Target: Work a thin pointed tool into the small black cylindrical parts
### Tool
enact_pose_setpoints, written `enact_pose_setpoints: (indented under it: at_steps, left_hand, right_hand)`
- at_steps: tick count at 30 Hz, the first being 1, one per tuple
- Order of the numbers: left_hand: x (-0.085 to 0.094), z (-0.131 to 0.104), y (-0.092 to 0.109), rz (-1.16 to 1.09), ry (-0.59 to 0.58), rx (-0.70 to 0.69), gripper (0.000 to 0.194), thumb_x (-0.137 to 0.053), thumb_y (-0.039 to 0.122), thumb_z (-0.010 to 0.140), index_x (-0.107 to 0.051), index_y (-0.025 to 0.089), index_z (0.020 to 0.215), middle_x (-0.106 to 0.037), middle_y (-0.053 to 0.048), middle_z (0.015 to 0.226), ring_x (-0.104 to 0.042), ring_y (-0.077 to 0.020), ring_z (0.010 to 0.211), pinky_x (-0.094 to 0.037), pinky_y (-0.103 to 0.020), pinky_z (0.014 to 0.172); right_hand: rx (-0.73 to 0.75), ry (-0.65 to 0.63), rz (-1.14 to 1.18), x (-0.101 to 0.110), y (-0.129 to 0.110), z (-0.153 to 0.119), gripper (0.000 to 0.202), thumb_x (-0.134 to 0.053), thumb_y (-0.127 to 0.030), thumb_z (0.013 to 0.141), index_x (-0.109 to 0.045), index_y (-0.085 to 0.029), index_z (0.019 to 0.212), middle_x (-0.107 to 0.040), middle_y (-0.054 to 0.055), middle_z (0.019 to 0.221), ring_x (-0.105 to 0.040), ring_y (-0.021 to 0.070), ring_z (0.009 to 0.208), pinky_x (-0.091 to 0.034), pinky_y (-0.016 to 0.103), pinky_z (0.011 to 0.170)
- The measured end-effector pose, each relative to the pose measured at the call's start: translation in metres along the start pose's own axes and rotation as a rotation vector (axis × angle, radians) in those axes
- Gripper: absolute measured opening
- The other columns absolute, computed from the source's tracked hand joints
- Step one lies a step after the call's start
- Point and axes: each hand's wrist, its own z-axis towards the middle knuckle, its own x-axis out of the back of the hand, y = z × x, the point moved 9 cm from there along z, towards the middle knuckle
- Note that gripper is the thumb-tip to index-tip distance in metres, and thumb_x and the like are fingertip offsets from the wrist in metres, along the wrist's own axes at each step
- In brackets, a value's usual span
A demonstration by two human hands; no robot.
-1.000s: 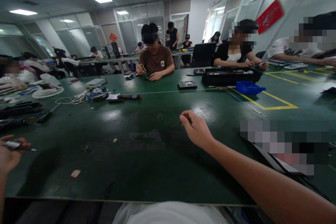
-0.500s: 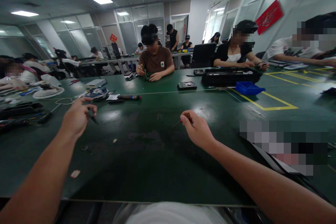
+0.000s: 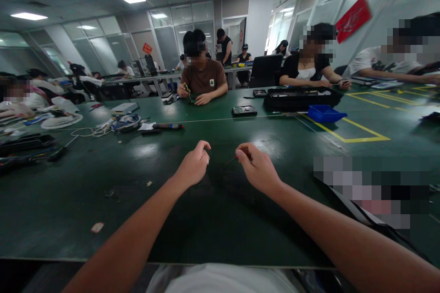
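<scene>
My left hand (image 3: 194, 165) is above the middle of the green table (image 3: 206, 233), its fingers curled in and the index finger bent. Whatever may be inside its grip is hidden behind the fingers. Just to the right, my right hand (image 3: 257, 167) pinches a thin screwdriver (image 3: 231, 160) with a red part near the fingers. Its slim metal shaft points down and left, toward the left hand. A narrow gap separates the two hands.
Beyond lie a black electric tool (image 3: 168, 126), coiled cables (image 3: 125, 122), an opened hard drive (image 3: 244, 111), a blue bin (image 3: 326, 113) and a long black case (image 3: 302, 99). A person (image 3: 203, 78) works opposite. Small scraps (image 3: 97, 227) lie at near left.
My left hand has swung right from the left side to beside my right hand; the dark pointed tool seen in it earlier is out of sight. My right hand has hardly moved.
</scene>
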Motion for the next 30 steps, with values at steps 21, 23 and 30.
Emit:
enact_pose_setpoints:
  at_steps: [21,23,30]
  left_hand:
    - [-0.014,-0.005,-0.012,-0.004,0.0,-0.209,0.032,-0.069,0.014,0.082,-0.065,0.024,0.112,-0.065,-0.002,0.117,-0.059,-0.0198,0.112,-0.043,-0.036,0.103]
    - [-0.015,-0.005,-0.012,-0.021,-0.011,-0.226,0.035,-0.07,0.015,0.082,-0.066,0.026,0.115,-0.066,-0.001,0.12,-0.059,-0.0199,0.114,-0.043,-0.036,0.105]
    - [-0.018,-0.005,-0.017,-0.045,-0.008,-0.182,0.04,-0.073,0.02,0.082,-0.065,0.024,0.121,-0.067,-0.003,0.122,-0.06,-0.0213,0.115,-0.044,-0.037,0.106]
  right_hand:
    - [0.056,0.082,0.268,0.011,-0.007,-0.009,0.023,-0.049,-0.035,0.098,-0.061,-0.02,0.111,-0.074,0.005,0.088,-0.071,0.0191,0.082,-0.053,0.033,0.074]
    - [0.067,0.048,0.227,0.007,-0.009,-0.009,0.02,-0.05,-0.033,0.097,-0.062,-0.02,0.106,-0.074,0.005,0.088,-0.071,0.0195,0.082,-0.053,0.033,0.074]
    - [0.071,0.014,0.121,0.001,-0.007,-0.007,0.019,-0.051,-0.034,0.097,-0.062,-0.021,0.105,-0.074,0.005,0.09,-0.071,0.0205,0.084,-0.052,0.034,0.075]
